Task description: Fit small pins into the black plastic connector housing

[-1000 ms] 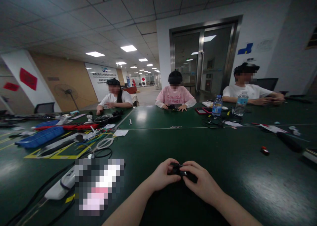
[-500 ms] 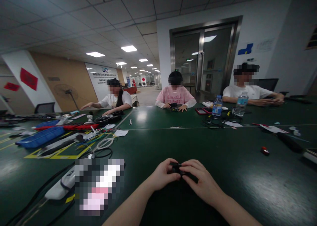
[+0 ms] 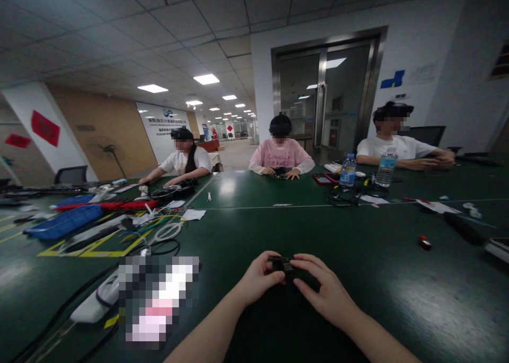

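A small black object [image 3: 287, 266] is held low over the green table [image 3: 238, 236], near the bottom centre. My left hand [image 3: 260, 279] grips its left side between thumb and fingers. On the other side, my right hand [image 3: 320, 286] has its thumb and fingers apart, with the upper fingertips at the object's right edge. Dark shadow under the hands hides the object's lower outline.
At left lie a white power strip [image 3: 93, 299], cables and a blue tray [image 3: 66, 221]. Two water bottles [image 3: 347, 171] stand at the back right, and a small red item [image 3: 424, 242] lies nearer. Three people sit across the table.
My right thumb and fingers have spread away from the black object, showing more of it. At the far left, a person's arm has drawn in toward the table.
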Action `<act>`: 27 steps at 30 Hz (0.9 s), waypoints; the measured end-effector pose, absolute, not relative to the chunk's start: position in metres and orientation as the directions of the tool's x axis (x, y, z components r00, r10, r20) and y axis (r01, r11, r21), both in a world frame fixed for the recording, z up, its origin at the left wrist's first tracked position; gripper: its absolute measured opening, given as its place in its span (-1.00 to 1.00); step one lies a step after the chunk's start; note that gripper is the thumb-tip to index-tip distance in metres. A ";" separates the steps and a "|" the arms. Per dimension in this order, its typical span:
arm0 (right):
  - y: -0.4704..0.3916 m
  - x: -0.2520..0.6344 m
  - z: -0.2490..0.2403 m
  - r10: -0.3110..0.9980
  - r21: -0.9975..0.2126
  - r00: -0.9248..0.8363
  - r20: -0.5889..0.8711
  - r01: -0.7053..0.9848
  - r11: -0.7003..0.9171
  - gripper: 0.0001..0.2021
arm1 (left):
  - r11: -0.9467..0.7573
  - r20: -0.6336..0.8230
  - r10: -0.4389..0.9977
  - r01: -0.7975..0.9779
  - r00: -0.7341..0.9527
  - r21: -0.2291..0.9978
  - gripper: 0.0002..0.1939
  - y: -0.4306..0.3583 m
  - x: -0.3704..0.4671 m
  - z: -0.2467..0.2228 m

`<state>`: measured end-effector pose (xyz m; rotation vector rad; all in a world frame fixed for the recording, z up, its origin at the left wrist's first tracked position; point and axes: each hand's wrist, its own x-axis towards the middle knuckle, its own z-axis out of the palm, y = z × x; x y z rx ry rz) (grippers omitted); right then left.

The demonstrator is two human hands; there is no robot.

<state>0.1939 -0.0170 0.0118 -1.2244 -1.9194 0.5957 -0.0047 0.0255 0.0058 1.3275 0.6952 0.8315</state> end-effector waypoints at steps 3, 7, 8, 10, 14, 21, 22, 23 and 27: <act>-0.018 0.193 0.011 0.897 -0.724 -0.256 0.359 0.531 0.441 -0.72 | 0.055 0.025 0.842 -0.132 0.539 0.990 -0.50 0.025 -0.004 0.007; -0.017 0.193 0.010 0.922 -0.760 -0.204 0.329 0.522 0.386 -0.63 | 0.039 0.024 0.836 -0.103 0.548 0.994 -0.53 0.024 -0.005 0.006; -0.016 0.194 0.009 0.932 -0.776 -0.187 0.310 0.517 0.361 -0.59 | 0.033 0.021 0.834 -0.088 0.552 0.996 -0.54 0.024 -0.005 0.005; -0.013 0.196 0.006 0.949 -0.803 -0.187 0.254 0.506 0.315 -0.52 | 0.014 0.019 0.832 -0.056 0.554 0.998 -0.56 0.024 -0.007 0.004; -0.006 0.200 0.000 0.963 -0.824 -0.189 0.191 0.503 0.262 -0.53 | -0.141 0.067 0.865 0.114 0.497 0.983 -0.59 0.023 -0.007 0.006; -0.004 0.204 0.001 0.966 -0.776 -0.193 0.171 0.578 0.253 -0.64 | -0.249 0.091 0.895 0.318 0.437 0.915 -0.47 0.024 -0.006 0.003; -0.005 0.204 0.003 0.968 -0.772 -0.192 0.161 0.586 0.245 -0.65 | -0.269 0.104 0.890 0.325 0.445 0.907 -0.48 0.025 -0.007 0.001; -0.006 0.204 0.004 0.970 -0.767 -0.190 0.154 0.596 0.238 -0.65 | -0.289 0.112 0.884 0.343 0.454 0.894 -0.50 0.026 -0.008 -0.001; -0.006 0.202 0.006 0.962 -0.724 -0.214 0.169 0.636 0.269 -0.68 | -0.454 0.184 0.849 0.505 0.496 0.734 -0.58 0.027 -0.013 -0.001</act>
